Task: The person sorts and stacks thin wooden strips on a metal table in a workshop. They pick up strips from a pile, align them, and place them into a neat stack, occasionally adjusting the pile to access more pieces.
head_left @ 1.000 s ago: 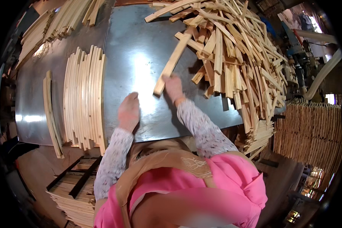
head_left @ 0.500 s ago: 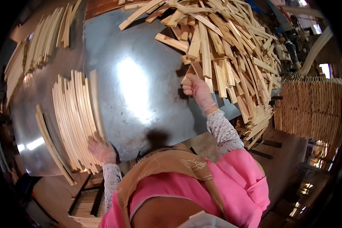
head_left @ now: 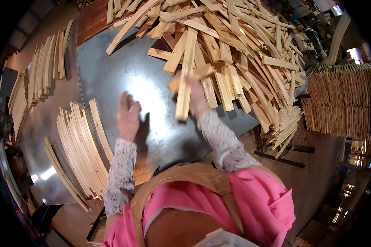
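Observation:
My right hand (head_left: 197, 98) is closed at the near edge of a heap of loose wooden strips (head_left: 231, 37). It grips a pale wooden strip (head_left: 186, 94), which stands in front of the fingers and hides some of them. Another short piece of wood (head_left: 204, 71), smeared by motion, lies crosswise by the same hand. My left hand (head_left: 129, 117) hovers over the grey metal tabletop (head_left: 107, 66), fingers stretched out and holding nothing. To its left, a row of strips (head_left: 80, 144) lies side by side, with one strip (head_left: 99, 127) slightly apart at its right.
A curved strip (head_left: 66, 175) lies left of the row. Further off at the left are more rows of strips (head_left: 43, 68). A tall stack of wood (head_left: 338, 101) stands at the right, and a smaller bundle (head_left: 282, 127) sits beside the table's right corner.
My left hand has left the row of strips and moved up and right over the tabletop. My right hand has moved left, now with a wooden strip in it.

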A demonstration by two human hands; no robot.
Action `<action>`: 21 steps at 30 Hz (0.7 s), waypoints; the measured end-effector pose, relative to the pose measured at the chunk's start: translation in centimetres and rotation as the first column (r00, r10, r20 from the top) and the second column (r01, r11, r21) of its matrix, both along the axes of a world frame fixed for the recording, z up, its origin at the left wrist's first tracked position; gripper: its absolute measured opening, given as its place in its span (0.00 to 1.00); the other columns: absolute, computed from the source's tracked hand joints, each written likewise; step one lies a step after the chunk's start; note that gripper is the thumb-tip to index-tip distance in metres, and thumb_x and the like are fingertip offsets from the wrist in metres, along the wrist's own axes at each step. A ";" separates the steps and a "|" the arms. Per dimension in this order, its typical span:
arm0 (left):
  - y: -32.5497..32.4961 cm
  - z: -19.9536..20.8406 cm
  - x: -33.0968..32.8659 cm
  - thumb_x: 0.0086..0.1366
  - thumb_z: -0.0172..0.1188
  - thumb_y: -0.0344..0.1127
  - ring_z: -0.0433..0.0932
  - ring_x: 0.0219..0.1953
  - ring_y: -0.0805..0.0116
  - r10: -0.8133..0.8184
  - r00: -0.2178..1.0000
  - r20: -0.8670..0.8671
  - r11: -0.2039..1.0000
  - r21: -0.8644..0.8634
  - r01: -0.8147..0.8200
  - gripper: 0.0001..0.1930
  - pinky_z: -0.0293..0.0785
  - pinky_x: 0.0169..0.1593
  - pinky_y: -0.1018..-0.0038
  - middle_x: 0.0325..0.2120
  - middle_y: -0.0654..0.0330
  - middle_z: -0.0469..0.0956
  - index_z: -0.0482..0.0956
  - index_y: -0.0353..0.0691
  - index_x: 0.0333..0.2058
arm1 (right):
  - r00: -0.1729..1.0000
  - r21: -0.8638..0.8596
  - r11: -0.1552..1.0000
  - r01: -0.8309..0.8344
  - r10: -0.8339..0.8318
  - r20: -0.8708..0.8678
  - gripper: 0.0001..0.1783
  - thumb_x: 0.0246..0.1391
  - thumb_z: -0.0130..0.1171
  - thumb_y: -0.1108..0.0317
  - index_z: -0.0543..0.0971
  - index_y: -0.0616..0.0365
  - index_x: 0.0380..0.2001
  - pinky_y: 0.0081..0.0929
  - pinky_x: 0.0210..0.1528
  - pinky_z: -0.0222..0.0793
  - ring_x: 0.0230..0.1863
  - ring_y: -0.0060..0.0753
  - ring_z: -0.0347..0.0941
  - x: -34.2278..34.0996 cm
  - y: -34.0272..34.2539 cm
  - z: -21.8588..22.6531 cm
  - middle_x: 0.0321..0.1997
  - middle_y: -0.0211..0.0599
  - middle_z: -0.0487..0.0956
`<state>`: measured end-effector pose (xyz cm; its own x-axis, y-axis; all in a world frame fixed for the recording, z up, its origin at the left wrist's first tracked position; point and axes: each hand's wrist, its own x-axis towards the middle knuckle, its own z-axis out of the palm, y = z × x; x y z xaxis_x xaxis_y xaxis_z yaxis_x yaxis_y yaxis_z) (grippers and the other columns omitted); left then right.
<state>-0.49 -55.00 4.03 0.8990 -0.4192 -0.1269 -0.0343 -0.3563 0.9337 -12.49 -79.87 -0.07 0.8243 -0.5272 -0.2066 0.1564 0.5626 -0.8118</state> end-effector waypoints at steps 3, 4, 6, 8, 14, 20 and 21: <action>-2.7 -4.1 1.1 0.73 0.62 0.50 0.83 0.50 0.63 -0.337 0.890 -0.306 0.933 -0.237 0.272 0.30 0.78 0.58 0.66 0.58 0.48 0.81 0.76 0.29 0.62 | 0.978 -0.235 0.949 -0.208 0.195 -0.081 0.17 0.74 0.54 0.61 0.79 0.61 0.55 0.36 0.49 0.83 0.46 0.39 0.85 -6.7 8.4 -1.9 0.47 0.43 0.85; -4.2 -3.1 0.2 0.71 0.64 0.53 0.81 0.45 0.69 -0.371 0.699 -0.612 0.921 -0.338 0.194 0.23 0.77 0.56 0.70 0.47 0.59 0.84 0.82 0.37 0.50 | 0.944 -0.348 0.878 -0.329 0.293 -0.153 0.17 0.75 0.53 0.62 0.79 0.62 0.56 0.37 0.50 0.82 0.48 0.39 0.84 -8.6 10.1 -3.4 0.50 0.43 0.84; -6.5 1.3 -3.1 0.68 0.67 0.53 0.83 0.52 0.59 -0.514 0.477 -0.713 0.858 -0.423 0.291 0.34 0.78 0.60 0.64 0.48 0.51 0.85 0.78 0.31 0.62 | 0.882 -0.389 0.792 -0.471 0.414 -0.224 0.17 0.74 0.53 0.64 0.79 0.63 0.57 0.39 0.53 0.81 0.51 0.41 0.82 -11.3 13.1 -4.6 0.53 0.43 0.84; -6.0 -0.1 -4.5 0.66 0.65 0.49 0.82 0.49 0.60 -0.624 0.655 -0.426 0.733 -0.028 0.680 0.31 0.79 0.57 0.65 0.45 0.52 0.85 0.78 0.30 0.59 | 0.835 -0.248 0.799 -0.548 0.505 -0.219 0.16 0.71 0.54 0.66 0.81 0.62 0.54 0.40 0.54 0.80 0.53 0.44 0.81 -12.7 16.1 -4.3 0.51 0.43 0.83; 3.9 -6.0 -4.0 0.72 0.62 0.41 0.82 0.39 0.62 -0.147 0.822 -0.551 0.979 -0.197 0.043 0.24 0.81 0.46 0.66 0.40 0.52 0.84 0.77 0.27 0.58 | 0.645 -0.715 -0.109 -0.691 0.353 -0.678 0.23 0.70 0.55 0.61 0.72 0.58 0.64 0.42 0.53 0.80 0.50 0.48 0.83 -12.5 20.6 -6.4 0.50 0.50 0.83; 12.8 -7.8 -1.2 0.75 0.54 0.55 0.79 0.60 0.37 0.243 0.953 -0.180 0.800 0.593 -0.091 0.34 0.73 0.66 0.50 0.61 0.32 0.75 0.71 0.27 0.64 | 0.304 -0.349 -0.254 -0.902 0.200 -0.931 0.42 0.69 0.58 0.50 0.58 0.54 0.80 0.45 0.50 0.82 0.48 0.55 0.87 -8.8 26.1 -2.2 0.54 0.60 0.85; 12.4 -6.7 -2.0 0.75 0.53 0.57 0.76 0.64 0.37 0.208 0.973 -0.103 0.789 0.606 -0.104 0.36 0.73 0.68 0.51 0.65 0.34 0.72 0.70 0.29 0.66 | 0.252 -0.291 -0.189 -0.938 0.208 -0.945 0.45 0.69 0.57 0.45 0.56 0.53 0.80 0.46 0.50 0.82 0.47 0.57 0.87 -7.3 26.5 -0.5 0.50 0.59 0.87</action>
